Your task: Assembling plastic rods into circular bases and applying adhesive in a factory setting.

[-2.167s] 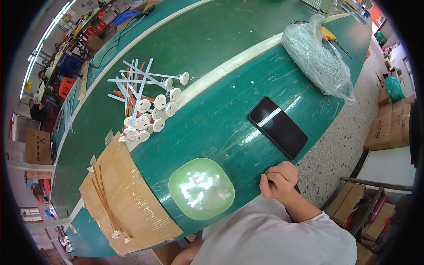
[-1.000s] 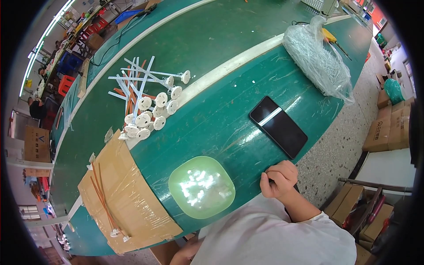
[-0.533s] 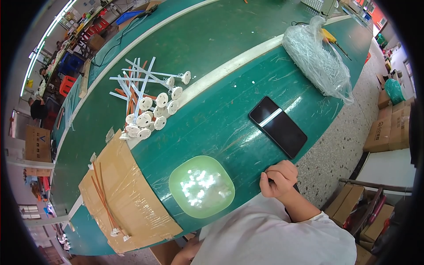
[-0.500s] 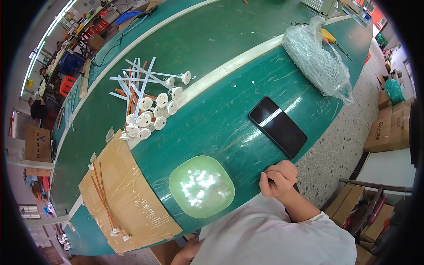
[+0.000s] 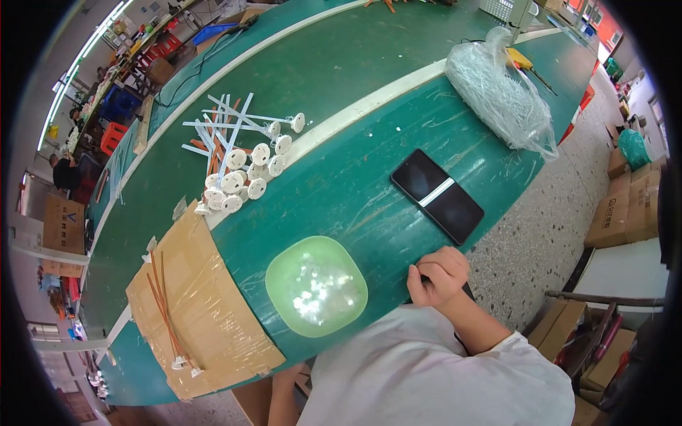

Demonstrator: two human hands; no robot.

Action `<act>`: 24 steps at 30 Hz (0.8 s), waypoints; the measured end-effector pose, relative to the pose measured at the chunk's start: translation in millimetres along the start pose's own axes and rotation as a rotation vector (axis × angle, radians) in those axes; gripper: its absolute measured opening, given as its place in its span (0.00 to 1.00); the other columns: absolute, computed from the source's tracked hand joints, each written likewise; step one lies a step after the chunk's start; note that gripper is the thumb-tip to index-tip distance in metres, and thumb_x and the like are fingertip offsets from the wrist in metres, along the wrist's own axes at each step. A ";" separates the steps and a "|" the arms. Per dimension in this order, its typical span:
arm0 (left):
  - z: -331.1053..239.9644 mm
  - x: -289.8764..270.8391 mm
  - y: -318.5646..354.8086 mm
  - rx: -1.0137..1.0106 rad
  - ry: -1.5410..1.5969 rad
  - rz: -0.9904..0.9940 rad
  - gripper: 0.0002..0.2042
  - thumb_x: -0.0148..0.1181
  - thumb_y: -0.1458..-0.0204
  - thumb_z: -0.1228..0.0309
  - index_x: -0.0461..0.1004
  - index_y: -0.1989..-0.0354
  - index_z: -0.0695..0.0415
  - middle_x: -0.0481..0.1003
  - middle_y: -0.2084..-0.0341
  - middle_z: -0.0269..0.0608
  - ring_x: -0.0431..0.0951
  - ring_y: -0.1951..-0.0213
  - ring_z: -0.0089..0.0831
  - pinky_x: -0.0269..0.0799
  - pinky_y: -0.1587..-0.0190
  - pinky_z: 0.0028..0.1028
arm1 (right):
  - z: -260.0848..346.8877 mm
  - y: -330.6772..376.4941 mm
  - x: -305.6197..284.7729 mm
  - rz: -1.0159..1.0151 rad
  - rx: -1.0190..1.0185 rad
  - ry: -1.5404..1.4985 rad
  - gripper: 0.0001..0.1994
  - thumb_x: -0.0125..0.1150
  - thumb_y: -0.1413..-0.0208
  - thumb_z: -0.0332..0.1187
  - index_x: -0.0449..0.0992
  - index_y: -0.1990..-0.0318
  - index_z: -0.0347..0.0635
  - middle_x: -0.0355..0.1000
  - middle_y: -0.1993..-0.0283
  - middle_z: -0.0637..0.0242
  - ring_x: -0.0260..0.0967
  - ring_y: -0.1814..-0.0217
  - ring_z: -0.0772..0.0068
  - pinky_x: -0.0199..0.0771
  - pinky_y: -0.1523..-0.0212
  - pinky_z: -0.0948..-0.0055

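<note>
My right hand (image 5: pixel 438 275) rests at the table's near edge, its fingers curled into a loose fist with nothing showing in them. Just beyond it lies a black smartphone (image 5: pixel 455 211), screen up. To its left sits a light green plastic bowl (image 5: pixel 273 280) holding small shiny white pieces. My left arm (image 5: pixel 284 397) reaches down beside the table edge, near the cardboard sheet (image 5: pixel 227 319); that hand's fingers are hidden. On the cardboard lie a few brown strips (image 5: pixel 162 305) with white ends. Farther off is a heap of white round discs (image 5: pixel 233 182) with pale and brown strips attached.
At the far right a clear plastic bag (image 5: pixel 490 92) full of thin pale strands lies beside a yellow-handled tool (image 5: pixel 521 60). A white ridge (image 5: pixel 355 117) runs along the green table (image 5: pixel 334 206). Cardboard boxes (image 5: pixel 625 213) stand on the floor to the right.
The whole view has shifted slightly. My left arm now shows more forearm at the table edge, its hand lower and out of sight. My right hand remains curled in the same place.
</note>
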State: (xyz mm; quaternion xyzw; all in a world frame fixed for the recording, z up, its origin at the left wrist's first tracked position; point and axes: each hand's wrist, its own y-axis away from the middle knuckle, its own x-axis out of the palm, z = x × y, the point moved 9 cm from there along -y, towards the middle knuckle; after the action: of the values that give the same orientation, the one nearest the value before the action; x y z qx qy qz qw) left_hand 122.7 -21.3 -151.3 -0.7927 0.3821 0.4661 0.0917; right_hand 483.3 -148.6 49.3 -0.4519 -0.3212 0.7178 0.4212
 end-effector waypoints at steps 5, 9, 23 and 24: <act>13.4 29.0 0.3 0.155 -0.401 -0.280 0.18 0.54 0.43 0.68 0.72 0.45 0.60 0.73 0.48 0.55 0.70 0.44 0.54 0.65 0.42 0.47 | 4.1 5.6 -0.6 0.017 -0.025 0.004 0.08 0.65 0.64 0.23 0.69 0.81 0.43 0.68 0.80 0.66 0.61 0.84 0.67 0.57 0.81 0.72; -25.2 13.1 12.1 -0.054 -0.348 0.046 0.13 0.55 0.44 0.68 0.76 0.56 0.65 0.76 0.57 0.63 0.75 0.53 0.58 0.68 0.47 0.49 | 0.2 9.9 0.8 0.001 -0.041 -0.043 0.09 0.66 0.65 0.23 0.68 0.82 0.43 0.68 0.80 0.67 0.61 0.84 0.66 0.57 0.82 0.71; -19.5 -63.6 74.0 -0.129 0.032 -0.480 0.09 0.65 0.57 0.80 0.78 0.65 0.65 0.81 0.76 0.47 0.82 0.74 0.31 0.77 0.68 0.26 | 5.4 10.1 -8.4 -0.124 -0.086 -0.009 0.09 0.66 0.64 0.23 0.68 0.83 0.41 0.66 0.82 0.63 0.63 0.83 0.61 0.61 0.81 0.68; -10.3 -66.9 79.2 -0.124 0.035 -0.484 0.09 0.65 0.57 0.80 0.78 0.65 0.65 0.81 0.76 0.47 0.82 0.74 0.31 0.77 0.68 0.26 | 6.3 9.9 -10.4 -0.117 -0.071 -0.003 0.09 0.66 0.64 0.23 0.68 0.83 0.41 0.66 0.81 0.63 0.64 0.82 0.61 0.61 0.81 0.68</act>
State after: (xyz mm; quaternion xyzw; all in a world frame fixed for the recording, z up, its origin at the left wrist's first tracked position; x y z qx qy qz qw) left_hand 56.6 -46.4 -74.8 -0.8732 0.1534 0.4393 0.1449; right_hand 476.8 -162.8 47.3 -0.4460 -0.3731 0.6806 0.4456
